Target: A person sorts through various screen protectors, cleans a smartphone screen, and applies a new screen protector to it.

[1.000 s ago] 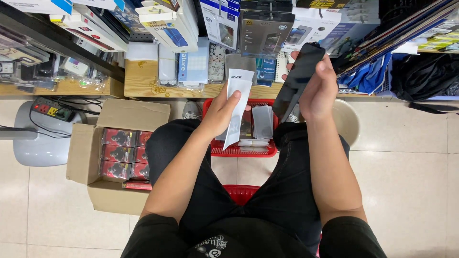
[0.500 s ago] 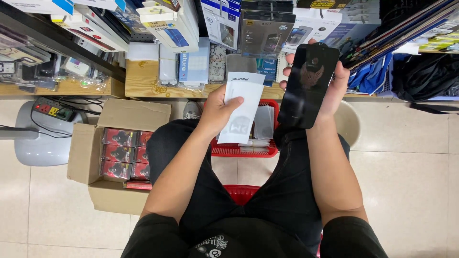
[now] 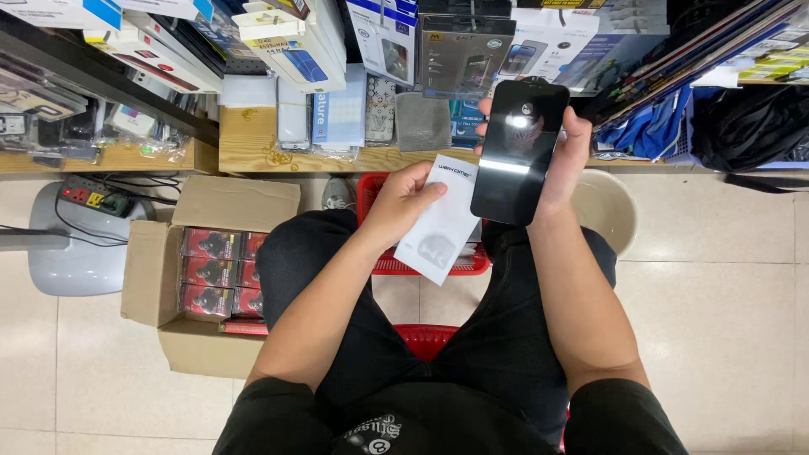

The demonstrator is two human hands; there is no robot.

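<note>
Black glossy screen panel (image 3: 517, 152) being gripped by right hand (image 3: 566, 156), fingers wrapped behind panel, thumb at far edge; panel being held upright, light glinting off face. White flat packet (image 3: 441, 221) being pinched by left hand (image 3: 404, 202), thumb on top, fingers beneath; packet being held just left of panel, lower corner overlapping panel edge. Red basket (image 3: 383, 263) being partly hidden below packet. Cardboard box (image 3: 221, 253) with red packs lying well left of panel. Round stool (image 3: 615, 206) showing right of panel.
</note>
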